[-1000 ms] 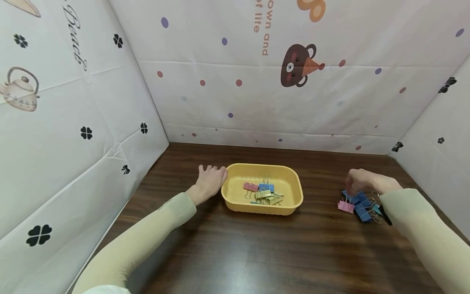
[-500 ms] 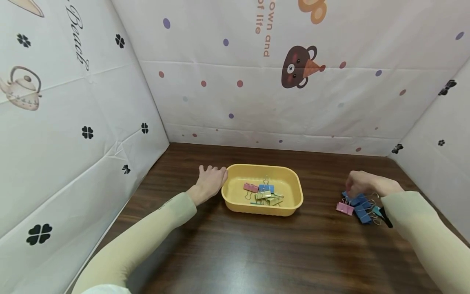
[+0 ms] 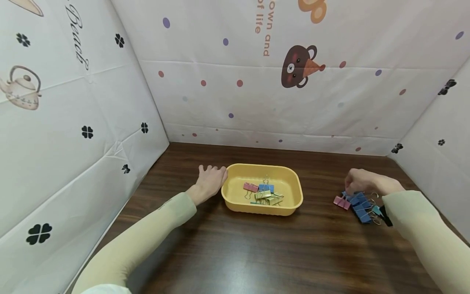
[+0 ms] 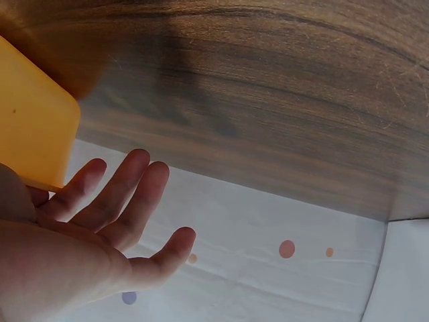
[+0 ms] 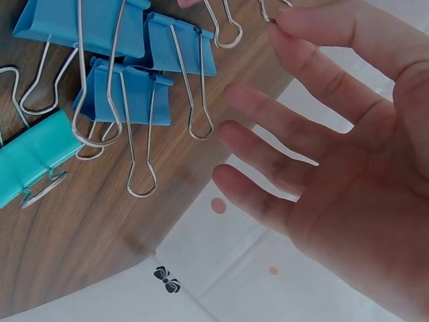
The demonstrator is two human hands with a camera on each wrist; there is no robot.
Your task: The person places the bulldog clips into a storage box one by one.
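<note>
Wood-grain worktop: pink binder clip pinched by wire handle in R hand nr worktop's R edge, beside blue binder clips; yellow tray touched at L rim by L hand, fingers loosely spread.

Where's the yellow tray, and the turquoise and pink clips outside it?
Yellow tray (image 3: pixel 260 209): head view, its near outer wall.
Turquoise clip (image 5: pixel 38 157): right wrist view, its body.
Pink clip (image 3: pixel 342 203): head view, its body.

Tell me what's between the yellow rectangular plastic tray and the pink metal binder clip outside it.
Bare brown wood-grain tabletop; the head view shows nothing else between the yellow tray and pink clip.
</note>
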